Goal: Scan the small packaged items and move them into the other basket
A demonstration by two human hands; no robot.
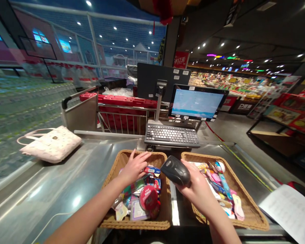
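Observation:
My right hand (197, 189) grips a black handheld barcode scanner (176, 169), held over the gap between two wicker baskets. My left hand (134, 166) reaches into the left wicker basket (117, 162), fingers curled down onto a small blue and red packet (152, 170) among several small packaged goods. A round red item (148, 197) lies in the same basket nearer to me. The right wicker basket (249, 203) holds several colourful packets.
Beyond the baskets stand a grey keyboard (172, 135) and a lit screen (197, 102) on the steel checkout counter (66, 183). A pale handbag (51, 144) lies at the left. A red trolley (122, 101) stands behind, and paper sheets (292, 211) lie at the right edge.

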